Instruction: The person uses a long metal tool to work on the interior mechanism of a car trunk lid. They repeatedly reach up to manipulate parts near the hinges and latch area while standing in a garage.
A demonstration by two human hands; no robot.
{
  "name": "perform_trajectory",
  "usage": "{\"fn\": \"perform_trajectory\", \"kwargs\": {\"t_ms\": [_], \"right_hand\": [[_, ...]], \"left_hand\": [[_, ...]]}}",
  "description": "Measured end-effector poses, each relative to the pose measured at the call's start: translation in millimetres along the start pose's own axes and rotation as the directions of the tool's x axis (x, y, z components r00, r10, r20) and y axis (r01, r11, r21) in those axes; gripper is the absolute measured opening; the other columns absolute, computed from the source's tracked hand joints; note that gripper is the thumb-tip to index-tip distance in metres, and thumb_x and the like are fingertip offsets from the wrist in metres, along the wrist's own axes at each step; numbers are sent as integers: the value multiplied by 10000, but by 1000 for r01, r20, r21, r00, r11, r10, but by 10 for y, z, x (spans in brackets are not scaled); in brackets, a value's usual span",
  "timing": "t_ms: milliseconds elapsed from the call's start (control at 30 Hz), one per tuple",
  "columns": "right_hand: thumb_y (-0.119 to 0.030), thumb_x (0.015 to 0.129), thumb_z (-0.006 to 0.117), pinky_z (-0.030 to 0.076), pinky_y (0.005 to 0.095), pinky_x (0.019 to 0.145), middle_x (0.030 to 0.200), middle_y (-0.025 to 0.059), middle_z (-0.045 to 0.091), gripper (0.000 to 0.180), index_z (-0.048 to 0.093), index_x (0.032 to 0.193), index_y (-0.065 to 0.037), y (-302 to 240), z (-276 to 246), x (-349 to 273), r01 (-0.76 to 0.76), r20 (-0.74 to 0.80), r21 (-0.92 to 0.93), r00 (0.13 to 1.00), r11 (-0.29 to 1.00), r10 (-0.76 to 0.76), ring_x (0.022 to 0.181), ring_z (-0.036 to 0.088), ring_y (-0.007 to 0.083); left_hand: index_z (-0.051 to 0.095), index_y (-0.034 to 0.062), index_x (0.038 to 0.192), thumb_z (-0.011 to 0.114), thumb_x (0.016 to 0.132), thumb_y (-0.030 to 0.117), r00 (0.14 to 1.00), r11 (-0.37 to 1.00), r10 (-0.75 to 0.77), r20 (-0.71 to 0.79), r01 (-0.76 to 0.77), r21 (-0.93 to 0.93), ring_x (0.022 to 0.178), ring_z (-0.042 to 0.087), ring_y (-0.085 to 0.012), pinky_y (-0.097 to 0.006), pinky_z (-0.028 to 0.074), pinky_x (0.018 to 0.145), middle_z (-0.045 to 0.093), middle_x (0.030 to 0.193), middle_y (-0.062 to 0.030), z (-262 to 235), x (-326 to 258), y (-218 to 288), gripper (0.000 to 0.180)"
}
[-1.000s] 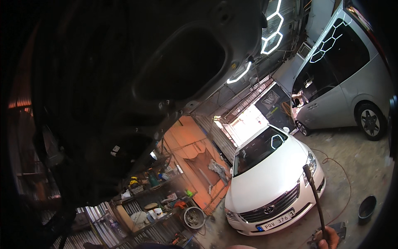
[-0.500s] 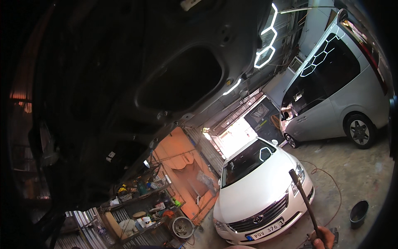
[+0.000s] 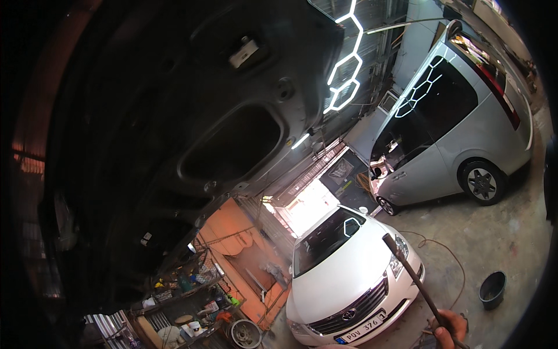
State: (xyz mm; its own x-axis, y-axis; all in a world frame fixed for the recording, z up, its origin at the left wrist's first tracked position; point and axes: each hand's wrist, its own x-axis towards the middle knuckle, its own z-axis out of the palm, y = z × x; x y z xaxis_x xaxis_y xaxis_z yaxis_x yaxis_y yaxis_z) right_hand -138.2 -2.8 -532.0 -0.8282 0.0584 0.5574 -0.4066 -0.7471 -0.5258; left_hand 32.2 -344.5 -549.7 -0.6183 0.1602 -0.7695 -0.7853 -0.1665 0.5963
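Dark brown and slim, the bar (image 3: 419, 283) sits in your right hand (image 3: 452, 330), your fingers curled round its shaft. It slants up and leftward, its far end standing in front of the white car (image 3: 343, 273) from where you look; the near end runs out of view, so whether that end meets anything cannot be told. Your left hand does not show, so its state is unknown too. As for progress, you have the bar in your grasp, and the dark panel (image 3: 250, 87) above you, which looks like a hood's underside, is up. The bar's far end stands apart from that panel, and no finished result shows on either, so the work seems under way rather than complete. Toward the right edge of the floor (image 3: 514, 244) stands the bucket (image 3: 493, 289), the hose (image 3: 462, 270) curves between it and the car, and the silver van (image 3: 450, 142) is parked beyond.
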Motion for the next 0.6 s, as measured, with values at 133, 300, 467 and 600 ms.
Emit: {"fn": "perform_trajectory", "kwargs": {"t_ms": [133, 300, 467, 600], "right_hand": [[-238, 881, 663, 512, 315, 774, 1016, 134, 702, 463, 644, 1250, 40, 21, -137, -41, 45, 13, 10, 999, 999, -45, 878, 641, 203], [-213, 883, 658, 524, 307, 738, 1000, 126, 693, 451, 641, 1261, 34, 5, -246, -109, 11, -14, 18, 1000, 1000, -11, 851, 636, 192], [-186, 890, 647, 535, 314, 729, 988, 115, 682, 440, 632, 1268, 39, 31, -333, -199, 2, -1, -3, 1000, 1000, -2, 865, 637, 187], [-191, 906, 634, 529, 311, 781, 986, 112, 685, 425, 631, 1258, 47, 54, -362, -312, -3, -18, -6, 1000, 1000, 3, 881, 640, 189]], "left_hand": [[588, 68, 1163, 571, 900, 149, 1000, 1000, -18, -15, 17, -3, 691, 483, -124, -261, 416, 609, 496, 784, -4, 45, 40, 8, 276], [589, 69, 1167, 570, 900, 151, 999, 1000, -30, -33, 30, -6, 689, 483, -125, -263, 417, 609, 496, 782, -3, 63, 78, 33, 280], [590, 70, 1170, 570, 899, 153, 998, 999, -38, -47, 37, -19, 687, 483, -126, -265, 419, 608, 496, 780, -2, 10, 129, -48, 284], [590, 71, 1172, 570, 899, 155, 998, 999, -25, -59, 23, -30, 686, 484, -126, -267, 420, 607, 496, 779, -1, -67, 156, -125, 287]]}}
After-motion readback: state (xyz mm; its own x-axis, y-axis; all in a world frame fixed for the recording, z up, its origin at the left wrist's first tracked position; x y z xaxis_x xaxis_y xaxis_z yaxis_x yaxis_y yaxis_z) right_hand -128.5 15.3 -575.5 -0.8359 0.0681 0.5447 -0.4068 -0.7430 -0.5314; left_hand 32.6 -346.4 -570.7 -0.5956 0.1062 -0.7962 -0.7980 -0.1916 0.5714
